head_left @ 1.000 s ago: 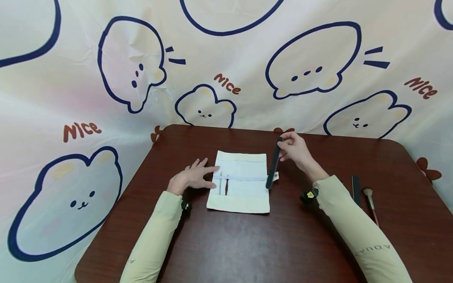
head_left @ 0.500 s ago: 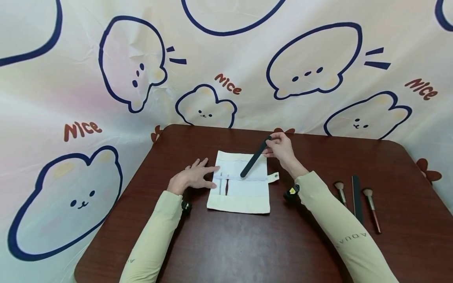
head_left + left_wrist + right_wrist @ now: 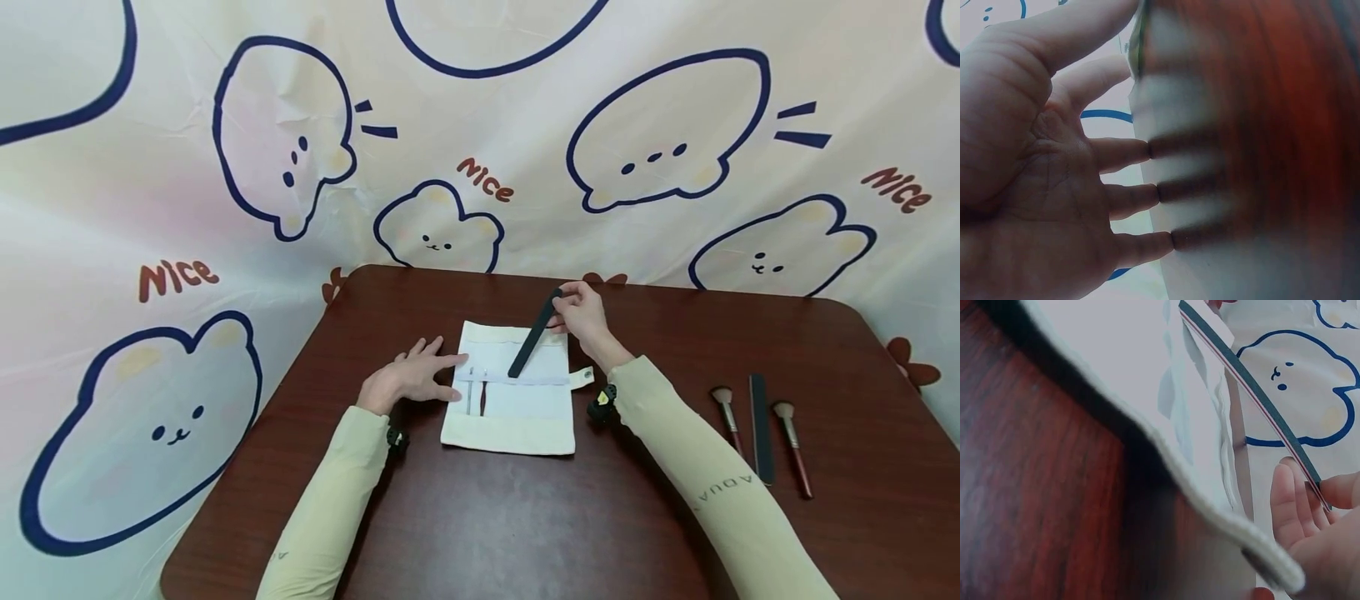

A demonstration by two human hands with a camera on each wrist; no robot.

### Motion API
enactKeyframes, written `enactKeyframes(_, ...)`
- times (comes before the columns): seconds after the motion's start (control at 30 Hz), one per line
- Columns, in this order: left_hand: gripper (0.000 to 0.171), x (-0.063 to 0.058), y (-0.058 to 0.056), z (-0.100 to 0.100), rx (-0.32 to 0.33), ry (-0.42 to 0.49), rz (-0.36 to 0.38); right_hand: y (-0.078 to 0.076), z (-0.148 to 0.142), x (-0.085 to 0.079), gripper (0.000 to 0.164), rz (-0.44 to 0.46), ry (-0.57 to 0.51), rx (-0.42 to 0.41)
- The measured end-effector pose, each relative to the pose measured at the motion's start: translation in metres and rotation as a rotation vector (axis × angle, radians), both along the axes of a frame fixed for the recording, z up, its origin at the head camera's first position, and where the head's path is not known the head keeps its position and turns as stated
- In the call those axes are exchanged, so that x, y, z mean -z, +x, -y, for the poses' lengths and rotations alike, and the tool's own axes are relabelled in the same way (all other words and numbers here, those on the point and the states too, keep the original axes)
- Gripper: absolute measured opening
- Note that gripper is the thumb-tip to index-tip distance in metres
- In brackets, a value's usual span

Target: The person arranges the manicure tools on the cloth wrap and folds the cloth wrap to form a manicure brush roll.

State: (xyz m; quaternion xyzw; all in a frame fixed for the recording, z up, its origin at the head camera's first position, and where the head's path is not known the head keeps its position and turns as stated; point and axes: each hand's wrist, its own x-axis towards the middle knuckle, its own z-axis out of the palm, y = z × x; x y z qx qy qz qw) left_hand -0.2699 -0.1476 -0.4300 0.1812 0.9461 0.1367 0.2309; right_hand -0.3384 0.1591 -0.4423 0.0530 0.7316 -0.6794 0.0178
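A white fabric tool roll (image 3: 528, 433) lies unfolded, with a thin metal tool (image 3: 470, 393) and a slim dark-red stick (image 3: 483, 398) tucked in its left slots. My left hand (image 3: 408, 375) rests at its left edge, thumb and index finger on the cloth, other fingers spread on the tabletop. My right hand (image 3: 585, 321) pinches the top end of a dark nail file (image 3: 534, 335) between thumb and fingers. The file slants down leftward, its lower end at the roll's middle band. In the right wrist view, the nail file (image 3: 1254, 394) shows a pink-and-white layered edge.
A snap tab (image 3: 582, 378) sticks out from the roll's right side. On the right of the brown table (image 3: 480, 525) lie a second nail file (image 3: 761, 429) and two makeup brushes, the left brush (image 3: 726, 408) and right brush (image 3: 792, 450). A printed curtain (image 3: 540, 125) hangs behind.
My right hand has brought the nail file leftward from beside the roll to over it, the file's lower end reaching the middle band. The left hand stays put.
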Motion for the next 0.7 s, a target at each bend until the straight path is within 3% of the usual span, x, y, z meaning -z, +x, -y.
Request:
enactKeyframes(0.37,0.072,-0.002,0.001,0.004,-0.011,-0.001,-0.005,-0.011,0.02,0.0,0.031,0.13,0.059,-0.119)
enactKeyframes(0.7,0.072,0.001,0.0,0.001,-0.011,-0.007,-0.011,-0.011,0.042,0.0,0.024,0.216,0.258,-0.29)
